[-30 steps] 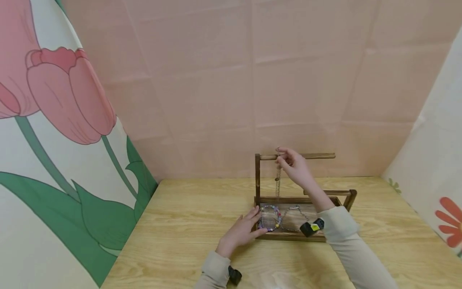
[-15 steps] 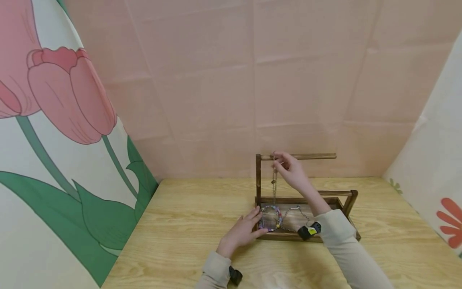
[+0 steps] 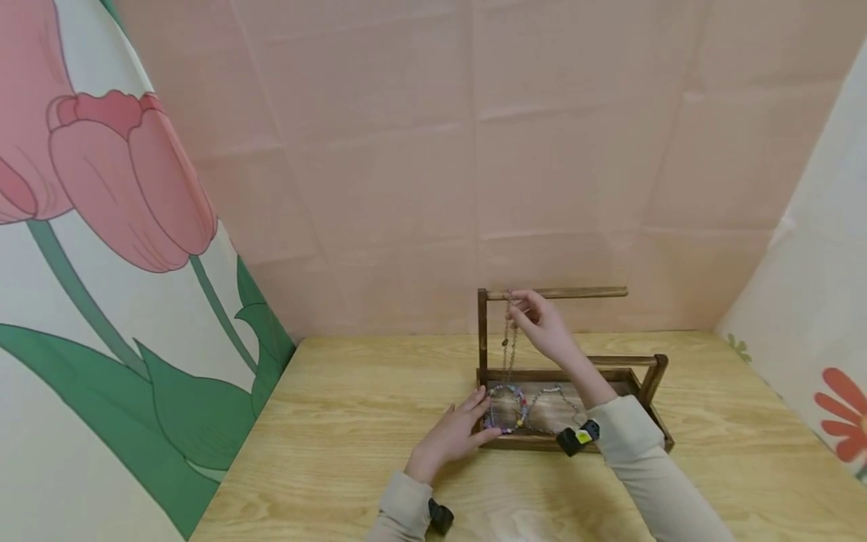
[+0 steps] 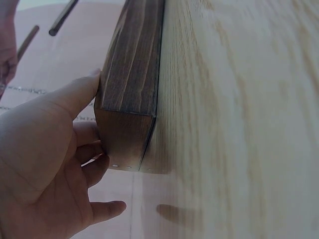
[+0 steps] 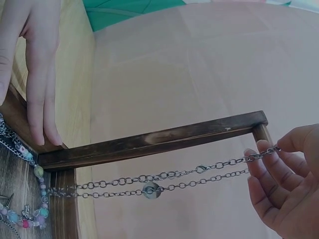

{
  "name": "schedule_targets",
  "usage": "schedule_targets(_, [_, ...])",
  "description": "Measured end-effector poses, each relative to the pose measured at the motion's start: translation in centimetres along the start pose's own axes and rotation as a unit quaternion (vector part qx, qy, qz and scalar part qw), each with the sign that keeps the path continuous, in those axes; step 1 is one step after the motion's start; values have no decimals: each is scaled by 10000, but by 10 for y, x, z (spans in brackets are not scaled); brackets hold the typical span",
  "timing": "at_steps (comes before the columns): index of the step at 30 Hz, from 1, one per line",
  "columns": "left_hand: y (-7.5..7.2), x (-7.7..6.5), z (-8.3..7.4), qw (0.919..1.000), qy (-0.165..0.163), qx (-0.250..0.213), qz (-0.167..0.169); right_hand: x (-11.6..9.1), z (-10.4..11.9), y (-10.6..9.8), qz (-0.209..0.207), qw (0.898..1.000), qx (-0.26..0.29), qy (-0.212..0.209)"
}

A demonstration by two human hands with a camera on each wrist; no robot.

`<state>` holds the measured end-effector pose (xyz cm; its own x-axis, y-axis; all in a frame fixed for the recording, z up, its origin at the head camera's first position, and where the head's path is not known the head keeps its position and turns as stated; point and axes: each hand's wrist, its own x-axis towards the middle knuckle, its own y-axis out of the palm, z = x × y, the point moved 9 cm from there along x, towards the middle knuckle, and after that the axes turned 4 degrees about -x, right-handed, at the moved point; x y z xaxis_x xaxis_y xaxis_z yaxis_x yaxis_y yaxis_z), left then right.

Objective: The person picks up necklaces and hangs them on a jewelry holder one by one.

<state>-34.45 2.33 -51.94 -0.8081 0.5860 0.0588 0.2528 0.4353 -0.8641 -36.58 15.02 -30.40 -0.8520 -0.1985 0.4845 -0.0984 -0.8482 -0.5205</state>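
Note:
My right hand [image 3: 545, 331] pinches a silver chain necklace [image 3: 505, 342] at the upper bar of a dark wooden jewelry stand [image 3: 482, 331], near its left post. Two strands hang down toward the tray; a small round disc [image 5: 152, 190] sits on one strand in the right wrist view. With thumb and fingers, my left hand [image 3: 450, 436] grips the left front corner of the stand's tray [image 4: 129, 74]. Inside the tray by these fingers lies a loop of colorful beads [image 3: 521, 399]. Beside it is another chain [image 3: 558, 389], partly hidden by the right wrist's camera.
The stand's lower bar [image 3: 619, 361] runs over the tray's right part, partly behind my right forearm. The upper bar [image 3: 589, 292] has a free right end. Light wooden tabletop [image 3: 339, 406] surrounds the stand, with a pink backdrop [image 3: 406, 188] behind.
My right hand has shifted a little left along the upper bar, carrying the chain necklace closer to the post. My left hand has stayed on the tray corner.

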Motion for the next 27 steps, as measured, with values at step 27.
schedule_targets(27, [-1, 0, -1, 10000, -3, 73, 23, -6, -19, 8, -80, 9991, 417, -70])
